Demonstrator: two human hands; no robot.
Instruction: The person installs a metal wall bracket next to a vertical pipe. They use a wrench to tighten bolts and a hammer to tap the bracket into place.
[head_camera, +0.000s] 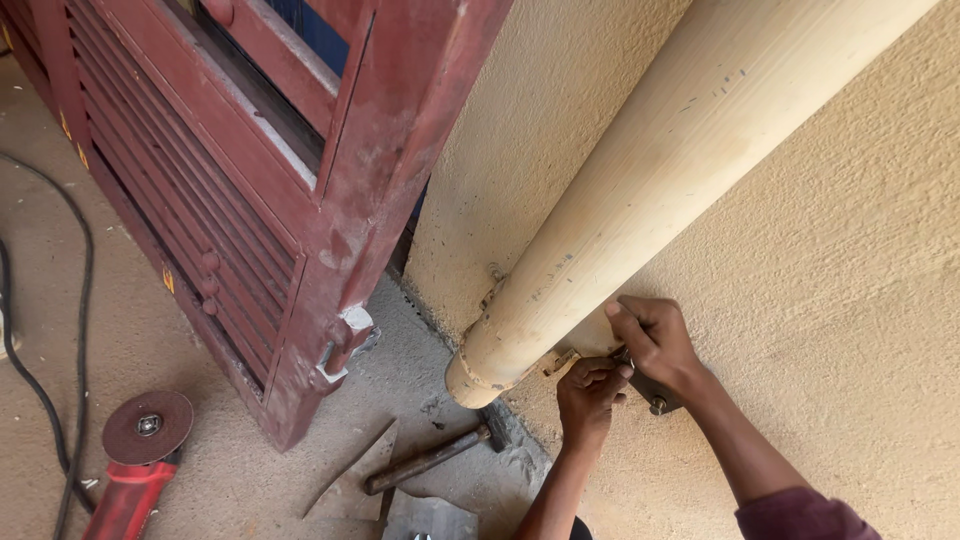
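Both your hands at the pipe's lower end — tight quarters against the wall.

Your right hand (655, 340) and left hand (590, 390) close on a small metal bracket (650, 392) beneath the beige pipe (640, 190); rough wall (830, 280) just behind, hammer (430, 458) lower left.

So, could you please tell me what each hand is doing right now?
Left hand: closed on a small fitting under the pipe.
Right hand: closed on a dark metal tool.
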